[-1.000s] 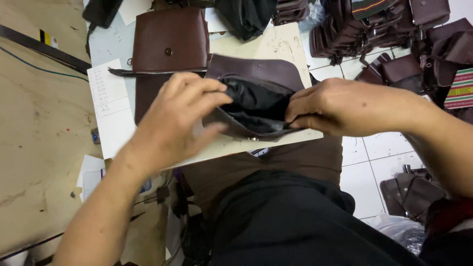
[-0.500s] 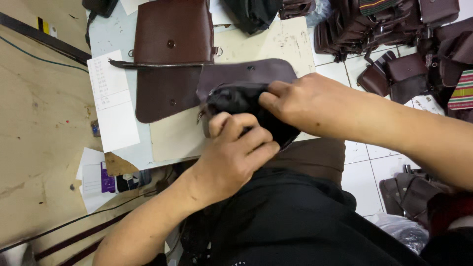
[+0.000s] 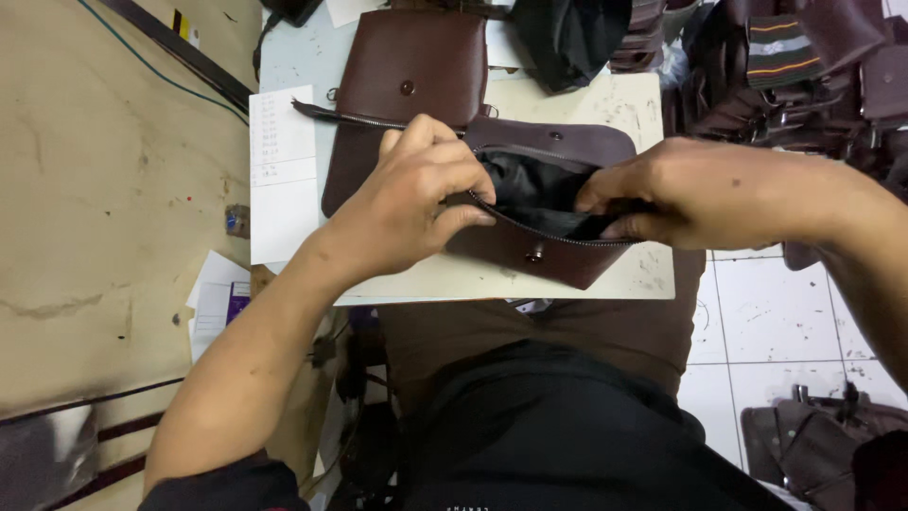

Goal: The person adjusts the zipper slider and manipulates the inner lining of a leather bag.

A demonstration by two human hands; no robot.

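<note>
A dark brown leather pouch [image 3: 553, 254] with a metal zip and a snap stud lies on a pale board [image 3: 624, 104] over my lap. Its mouth gapes, showing black lining [image 3: 530, 189]. My left hand [image 3: 411, 199] pinches the left end of the zip edge between thumb and fingers. My right hand [image 3: 681, 194] grips the right end of the opening, fingertips tucked into the lining. Both hands hold the pouch apart.
A second brown pouch [image 3: 411, 71] lies flat behind the first, beside white paper sheets [image 3: 282, 170]. Several more brown bags [image 3: 804, 66] are heaped at the upper right. A wooden bench top [image 3: 104, 189] runs along the left. White floor tiles [image 3: 766, 312] and another bag [image 3: 813, 445] show at the lower right.
My left hand has moved from in front of the pouch up to its left zip edge. The pouch mouth is now pulled wide, and the view has shifted slightly.
</note>
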